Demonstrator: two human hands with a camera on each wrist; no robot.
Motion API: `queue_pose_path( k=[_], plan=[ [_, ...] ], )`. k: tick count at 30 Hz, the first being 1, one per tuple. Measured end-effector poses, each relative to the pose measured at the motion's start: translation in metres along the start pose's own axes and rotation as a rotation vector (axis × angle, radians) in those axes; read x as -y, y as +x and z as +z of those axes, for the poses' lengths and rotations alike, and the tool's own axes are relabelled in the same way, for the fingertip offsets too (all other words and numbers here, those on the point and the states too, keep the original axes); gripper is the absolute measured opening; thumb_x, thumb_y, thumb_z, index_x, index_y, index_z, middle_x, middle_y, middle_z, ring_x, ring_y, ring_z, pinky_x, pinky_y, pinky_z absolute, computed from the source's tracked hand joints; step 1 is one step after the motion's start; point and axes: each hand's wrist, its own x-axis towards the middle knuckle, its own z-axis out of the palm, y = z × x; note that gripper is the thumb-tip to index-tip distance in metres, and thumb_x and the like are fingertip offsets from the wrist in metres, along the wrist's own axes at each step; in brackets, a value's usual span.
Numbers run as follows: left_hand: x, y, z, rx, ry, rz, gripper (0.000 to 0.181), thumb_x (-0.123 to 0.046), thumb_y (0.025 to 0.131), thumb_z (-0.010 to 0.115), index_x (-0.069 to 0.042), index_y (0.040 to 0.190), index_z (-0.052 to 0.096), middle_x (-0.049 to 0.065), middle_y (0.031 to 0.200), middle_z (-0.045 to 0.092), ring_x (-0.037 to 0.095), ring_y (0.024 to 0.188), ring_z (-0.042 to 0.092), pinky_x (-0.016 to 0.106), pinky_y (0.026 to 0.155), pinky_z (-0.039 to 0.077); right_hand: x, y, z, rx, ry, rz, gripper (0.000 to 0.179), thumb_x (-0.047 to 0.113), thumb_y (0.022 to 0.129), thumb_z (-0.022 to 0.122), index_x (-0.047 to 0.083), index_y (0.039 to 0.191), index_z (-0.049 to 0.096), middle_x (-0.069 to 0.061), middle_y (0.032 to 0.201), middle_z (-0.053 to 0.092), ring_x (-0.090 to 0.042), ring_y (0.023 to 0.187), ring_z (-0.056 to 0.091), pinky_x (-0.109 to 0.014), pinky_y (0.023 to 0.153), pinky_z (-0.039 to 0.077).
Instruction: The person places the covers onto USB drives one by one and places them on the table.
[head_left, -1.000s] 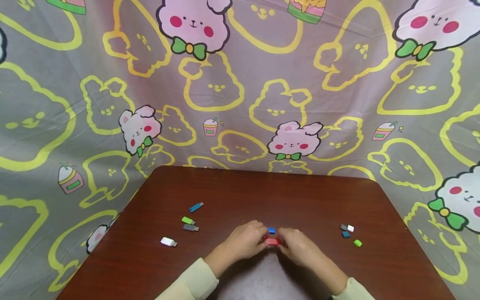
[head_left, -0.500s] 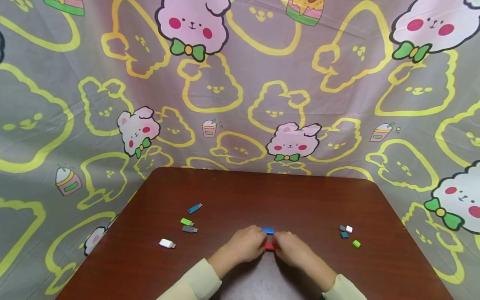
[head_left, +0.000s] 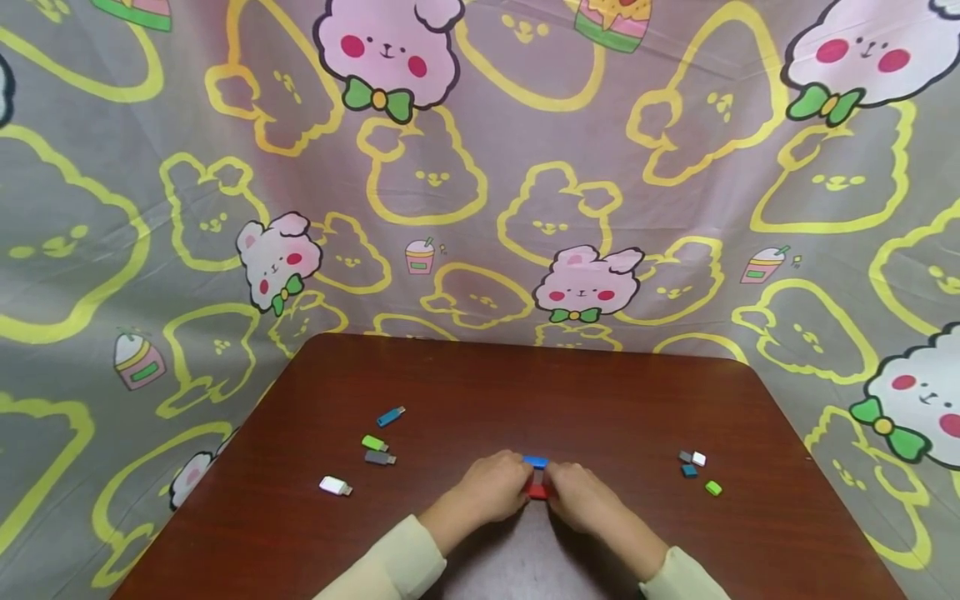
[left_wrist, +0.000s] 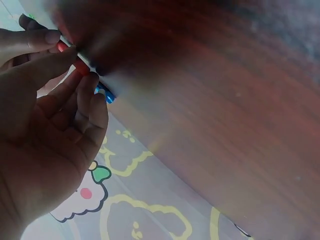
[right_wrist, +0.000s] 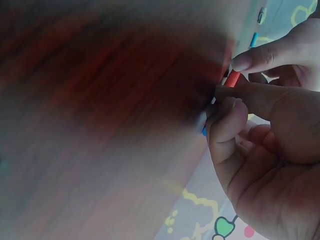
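Note:
At the near middle of the table, my left hand and right hand come together over a small red USB flash drive. Left thumb and fingers pinch the red drive, seen edge-on in the left wrist view. From the other side the right hand pinches it too, and its fingers hide part of the red body. Just beyond the fingertips lies a blue piece, partly covered by the hands; its end also shows in the left wrist view.
To the left lie uncapped USB sticks: blue, green, grey and white. Small caps lie right: grey, white, blue and green. A patterned cloth hangs behind the table.
Both hands have lowered slightly toward the near edge with the red drive and drawn closer together. More of the blue piece shows beyond them. Over the last half second they barely move.

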Motion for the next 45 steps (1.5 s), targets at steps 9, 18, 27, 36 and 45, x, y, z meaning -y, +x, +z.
queue_pose_path(
  k=[9,18,27,36,45],
  plan=[
    [0.003,-0.005,-0.003,-0.008,-0.019,-0.002,0.023,-0.028,0.079,0.084,-0.021,0.078,0.062,-0.008,0.077,0.058,0.011,0.08,0.063,0.027,0.063,0.051,-0.005,-0.003,0.0,-0.015,0.056,-0.025,0.029,0.001,0.075,0.078,0.011,0.088,0.054,0.0,0.073,0.056,-0.02,0.066,0.057,-0.036,0.055,0.046],
    [0.027,-0.017,-0.008,0.016,-0.005,-0.055,0.016,-0.031,0.086,0.078,-0.019,0.089,0.068,-0.008,0.086,0.063,0.012,0.089,0.064,0.032,0.065,0.054,-0.018,-0.019,-0.015,0.022,0.055,0.105,0.029,0.007,0.078,0.081,0.013,0.092,0.057,0.003,0.083,0.055,-0.017,0.077,0.057,-0.039,0.066,0.049],
    [0.065,-0.038,-0.015,0.035,-0.031,-0.128,0.018,-0.029,0.087,0.078,-0.017,0.097,0.069,-0.003,0.093,0.067,0.018,0.094,0.066,0.036,0.071,0.057,-0.041,-0.036,-0.039,0.046,0.009,0.226,0.035,0.013,0.082,0.081,0.01,0.112,0.064,-0.002,0.104,0.06,-0.018,0.088,0.061,-0.041,0.075,0.052],
    [0.086,-0.054,-0.019,0.005,-0.061,-0.157,0.02,-0.028,0.086,0.079,-0.015,0.096,0.069,0.0,0.094,0.071,0.022,0.091,0.067,0.041,0.07,0.055,-0.057,-0.048,-0.05,0.033,0.009,0.233,0.035,0.013,0.083,0.079,0.008,0.113,0.064,-0.006,0.11,0.061,-0.019,0.092,0.061,-0.04,0.073,0.051],
    [0.103,-0.063,-0.02,-0.002,-0.06,-0.195,0.023,-0.028,0.086,0.079,-0.013,0.101,0.07,0.002,0.094,0.073,0.024,0.094,0.067,0.041,0.07,0.056,-0.07,-0.062,-0.056,0.025,0.015,0.253,0.038,0.013,0.084,0.079,0.005,0.117,0.064,-0.01,0.115,0.062,-0.027,0.101,0.064,-0.045,0.078,0.054]
  ],
)
